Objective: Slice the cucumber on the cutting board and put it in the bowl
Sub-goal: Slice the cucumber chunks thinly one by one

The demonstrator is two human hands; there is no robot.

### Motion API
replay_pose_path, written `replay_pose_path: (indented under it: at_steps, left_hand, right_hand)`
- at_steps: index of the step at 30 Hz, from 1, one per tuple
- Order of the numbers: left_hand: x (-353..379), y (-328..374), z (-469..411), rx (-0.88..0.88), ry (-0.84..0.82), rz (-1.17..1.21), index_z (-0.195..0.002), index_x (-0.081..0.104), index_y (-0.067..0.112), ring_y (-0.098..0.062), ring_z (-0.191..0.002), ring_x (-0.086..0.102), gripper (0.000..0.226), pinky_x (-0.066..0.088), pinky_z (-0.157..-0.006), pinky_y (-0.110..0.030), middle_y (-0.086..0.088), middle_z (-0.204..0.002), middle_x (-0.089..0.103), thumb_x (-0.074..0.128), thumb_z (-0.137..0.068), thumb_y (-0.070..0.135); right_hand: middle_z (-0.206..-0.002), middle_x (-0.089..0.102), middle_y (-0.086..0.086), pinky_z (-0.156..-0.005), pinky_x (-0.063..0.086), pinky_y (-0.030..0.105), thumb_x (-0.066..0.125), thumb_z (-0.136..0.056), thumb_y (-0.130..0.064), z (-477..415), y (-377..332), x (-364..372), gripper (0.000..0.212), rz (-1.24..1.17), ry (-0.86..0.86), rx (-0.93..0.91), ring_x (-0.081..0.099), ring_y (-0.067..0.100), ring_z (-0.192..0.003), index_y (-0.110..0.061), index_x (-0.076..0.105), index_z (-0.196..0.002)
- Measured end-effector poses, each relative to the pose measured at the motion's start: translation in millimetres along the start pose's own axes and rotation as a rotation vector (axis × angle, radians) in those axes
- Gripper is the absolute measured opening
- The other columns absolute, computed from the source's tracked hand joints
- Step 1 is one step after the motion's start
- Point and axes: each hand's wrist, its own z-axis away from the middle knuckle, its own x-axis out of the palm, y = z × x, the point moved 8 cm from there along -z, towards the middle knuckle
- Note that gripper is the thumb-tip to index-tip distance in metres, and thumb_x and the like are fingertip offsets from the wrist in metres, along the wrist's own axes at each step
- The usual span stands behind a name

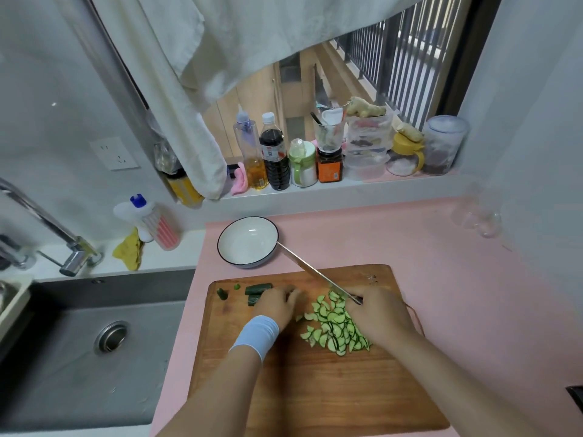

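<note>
Before me the pink countertop (pixel 441 247) carries the wooden cutting board (pixel 315 389) under my hands, the white dark-rimmed bowl (pixel 246 244) just beyond the board's far edge, and some clear glasses (pixel 482 219) well apart by the right wall.

The cutting board (pixel 315 389) fills the lower centre of the frame, with the sink (pixel 79 342) to its left. The bowl (pixel 239 247) sits just behind the board's upper-left edge. On the board, the cucumber pieces (pixel 257 290) lie at upper left, and the left hand (pixel 277 305) covers their right end. The slices (pixel 337 329) are heaped right of centre. The knife (pixel 309 269), in the right hand (pixel 378 316), runs from the slices up to the bowl's rim. Bottles (pixel 274 152) line the sill at upper centre.
</note>
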Motion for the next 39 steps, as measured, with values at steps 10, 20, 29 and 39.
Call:
replay_pose_path:
  at_steps: [10, 20, 29, 39]
  left_hand:
    - [-30, -80, -11, 0.016, 0.040, -0.288, -0.130, 0.058, 0.028, -0.017, -0.115, 0.050, 0.037, 0.045, -0.088, -0.029, 0.005, -0.127, 0.050, 0.058, -0.093, 0.033]
    - [-19, -86, 0, 0.091, 0.106, -0.139, -0.115, 0.063, 0.026, -0.016, -0.108, 0.052, 0.026, 0.042, -0.093, -0.025, 0.004, -0.119, 0.058, 0.061, -0.090, 0.033]
    - [26, -76, 64, 0.191, 0.155, 0.104, -0.088, 0.058, 0.018, -0.013, -0.090, 0.052, 0.019, 0.041, -0.077, -0.018, 0.011, -0.090, 0.049, 0.067, -0.074, 0.027]
    - [38, -67, 108, 0.277, 0.347, 0.096, -0.089, 0.059, 0.015, -0.015, -0.088, 0.045, 0.017, 0.040, -0.079, -0.024, 0.001, -0.090, 0.051, 0.058, -0.081, 0.031]
  right_hand:
    - [-0.059, 0.063, -0.006, -0.045, 0.036, 0.026, 0.050, -0.089, -0.025, -14, -40, 50, 0.022, -0.027, -0.088, 0.007, 0.057, 0.015, -0.049, -0.037, 0.068, -0.083]
    - [-0.062, 0.066, -0.009, -0.043, 0.036, 0.022, 0.051, -0.096, -0.029, 12, -49, 78, 0.033, 0.008, -0.106, 0.065, 0.052, 0.005, -0.046, -0.042, 0.069, -0.119]
    - [-0.081, 0.070, -0.015, -0.055, 0.045, 0.021, 0.048, -0.098, -0.033, 48, -43, 94, 0.039, 0.092, -0.115, 0.025, 0.062, 0.004, -0.066, -0.048, 0.060, -0.132]
    - [-0.113, 0.072, -0.014, -0.088, 0.051, 0.027, 0.046, -0.095, -0.037, 71, -30, 114, 0.043, 0.188, -0.154, 0.020, 0.065, 0.013, -0.107, -0.053, 0.055, -0.134]
